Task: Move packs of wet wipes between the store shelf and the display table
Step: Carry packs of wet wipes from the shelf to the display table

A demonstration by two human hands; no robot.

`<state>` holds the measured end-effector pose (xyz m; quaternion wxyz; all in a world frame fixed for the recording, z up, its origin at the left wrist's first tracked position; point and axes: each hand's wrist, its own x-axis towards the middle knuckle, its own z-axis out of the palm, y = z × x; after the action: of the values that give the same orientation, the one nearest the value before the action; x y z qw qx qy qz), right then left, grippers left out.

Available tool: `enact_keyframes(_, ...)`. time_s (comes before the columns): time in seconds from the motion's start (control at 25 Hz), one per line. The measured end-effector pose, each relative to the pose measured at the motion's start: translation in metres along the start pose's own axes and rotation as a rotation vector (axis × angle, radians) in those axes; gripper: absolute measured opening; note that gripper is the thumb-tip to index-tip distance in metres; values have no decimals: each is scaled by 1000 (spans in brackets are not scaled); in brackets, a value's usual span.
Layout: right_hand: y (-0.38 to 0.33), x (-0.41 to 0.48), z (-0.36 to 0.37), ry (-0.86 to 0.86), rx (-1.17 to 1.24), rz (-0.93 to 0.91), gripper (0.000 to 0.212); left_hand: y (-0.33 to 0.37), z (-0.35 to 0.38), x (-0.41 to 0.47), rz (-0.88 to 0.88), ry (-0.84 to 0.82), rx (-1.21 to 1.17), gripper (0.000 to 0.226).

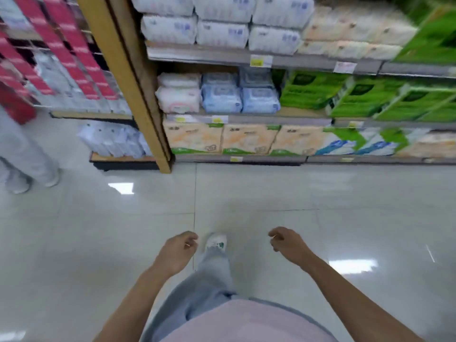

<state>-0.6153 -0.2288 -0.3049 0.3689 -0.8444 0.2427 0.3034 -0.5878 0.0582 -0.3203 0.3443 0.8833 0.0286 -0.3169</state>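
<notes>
Blue packs of wet wipes (240,98) and pink-white packs (179,96) sit on the middle shelf (246,118) of the store rack ahead. My left hand (179,250) and my right hand (287,243) hang low over the floor, well short of the shelf. Both have the fingers loosely curled and hold nothing. No display table is in view.
A wooden post (128,77) bounds the rack on the left. Green boxes (370,95) fill the shelf's right side, tissue packs (246,139) the bottom shelf. Another person's legs (22,154) stand at the left. Glossy tile floor (320,193) lies between me and the rack.
</notes>
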Motion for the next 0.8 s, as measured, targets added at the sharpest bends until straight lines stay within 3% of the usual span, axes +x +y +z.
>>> enact_keyframes(0.28, -1, 49, -99, 207, 233, 138, 28, 182, -53, 147, 300, -152, 225, 30)
enact_keyframes(0.44, 14, 80, -143, 206, 271, 193, 30, 270, -47, 198, 418, -212, 279, 31)
enact_keyframes(0.6, 21, 143, -214, 167, 234, 162, 31, 318, -11, 246, 381, -267, 289, 30)
enact_keyframes(0.8, -10, 228, -357, 224, 103, -75, 23, 377, 35, 286, 248, -266, 230, 30)
